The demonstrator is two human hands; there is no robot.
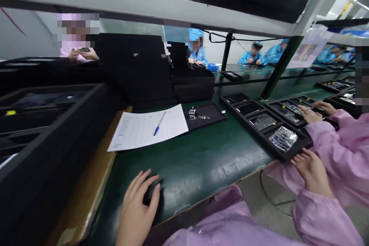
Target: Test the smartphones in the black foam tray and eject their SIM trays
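My left hand hovers over or rests on the near left of the green table, fingers spread and holding nothing. At the right, my right hand has its fingers extended against or just beside the near edge of a black foam tray; whether they touch it I cannot tell. A crinkled clear-wrapped packet lies in the tray's nearest compartment. Flat dark panels fill the compartments behind it. Ahead of my left hand lies a printed sheet with a blue pen on it.
A small black tray holds metal pieces. Tall black trays stand on the left. A co-worker's hands reach over another tray at right. A metal post and shelf beam cross ahead.
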